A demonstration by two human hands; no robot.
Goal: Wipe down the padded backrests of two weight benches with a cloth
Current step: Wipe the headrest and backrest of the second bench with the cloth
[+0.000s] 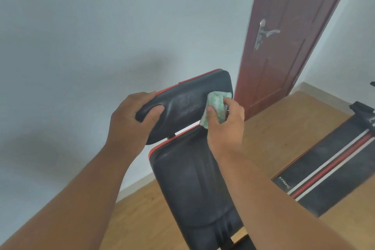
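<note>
Left hand (129,117) grips the left end of the black padded headrest cushion with red edge trim (186,103), thumb pressed into the front face, fingers wrapped behind it. Right hand (225,124) pinches a crumpled green-and-white patterned cloth (215,107) between thumb and fingers, cloth pressed against the right part of that cushion's front face. Cushion sits tilted, its right end higher.

Just below it, across a narrow gap, is the long black padded backrest with red trim (192,178) of the near bench, running down toward the camera. Right forearm crosses over its right edge.

Second bench: a flat black pad with red and white stripes (328,170) at right, low over the light wooden floor (274,138), well apart from the first one. Small white lettering at its near end, too small to read reliably.

Background: pale blue-grey wall (101,26), dark red-brown door (294,36) with a silver lever handle (265,32).
</note>
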